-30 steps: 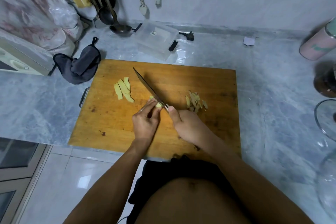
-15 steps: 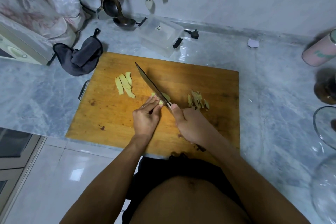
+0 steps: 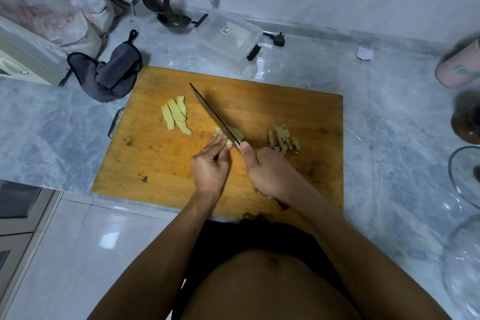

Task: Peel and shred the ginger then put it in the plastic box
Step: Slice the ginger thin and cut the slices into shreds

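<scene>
On the wooden cutting board (image 3: 298, 114) my left hand (image 3: 210, 163) pins a small yellow ginger piece (image 3: 235, 134) with its fingertips. My right hand (image 3: 267, 174) grips a knife (image 3: 213, 114), whose blade lies across that piece and points to the far left. Three cut ginger slices (image 3: 175, 115) lie on the board's left part. A heap of brownish ginger peel (image 3: 283, 139) sits to the right of the knife. The clear plastic box (image 3: 230, 41) stands beyond the board's far edge, tilted.
A dark grey cloth (image 3: 109, 75) lies at the board's far-left corner. Ladles (image 3: 166, 8) hang at the back wall. A pink cup (image 3: 459, 67), a dark jar (image 3: 467, 122) and glass lids (image 3: 465, 176) crowd the right edge. The counter's front edge runs just under the board.
The knife has shifted slightly along the ginger piece while my left hand keeps holding it. The camera has tilted a little, so everything sits lower in view.
</scene>
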The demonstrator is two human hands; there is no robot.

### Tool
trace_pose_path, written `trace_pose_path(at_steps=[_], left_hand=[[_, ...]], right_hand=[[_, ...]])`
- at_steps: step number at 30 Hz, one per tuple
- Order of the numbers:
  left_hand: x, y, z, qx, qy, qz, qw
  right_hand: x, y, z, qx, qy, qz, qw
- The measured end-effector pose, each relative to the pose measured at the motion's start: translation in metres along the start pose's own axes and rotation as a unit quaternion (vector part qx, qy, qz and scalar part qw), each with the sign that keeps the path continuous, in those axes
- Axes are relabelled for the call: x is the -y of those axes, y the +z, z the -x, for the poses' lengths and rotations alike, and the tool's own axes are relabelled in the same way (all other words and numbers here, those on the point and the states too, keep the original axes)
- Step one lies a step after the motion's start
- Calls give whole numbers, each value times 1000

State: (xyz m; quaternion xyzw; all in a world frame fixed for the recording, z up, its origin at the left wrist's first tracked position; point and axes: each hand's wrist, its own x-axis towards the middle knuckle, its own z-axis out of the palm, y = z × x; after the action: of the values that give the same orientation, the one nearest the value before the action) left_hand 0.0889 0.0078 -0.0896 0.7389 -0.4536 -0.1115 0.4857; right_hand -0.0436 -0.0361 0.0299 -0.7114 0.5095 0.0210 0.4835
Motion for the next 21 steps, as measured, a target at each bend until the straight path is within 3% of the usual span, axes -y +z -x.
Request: trace_pose_path(at_steps=[21], left_hand=[[-8,0,0,-16,-51,19,998]], right_hand=[[-7,18,-20,-26,7,-26,999]])
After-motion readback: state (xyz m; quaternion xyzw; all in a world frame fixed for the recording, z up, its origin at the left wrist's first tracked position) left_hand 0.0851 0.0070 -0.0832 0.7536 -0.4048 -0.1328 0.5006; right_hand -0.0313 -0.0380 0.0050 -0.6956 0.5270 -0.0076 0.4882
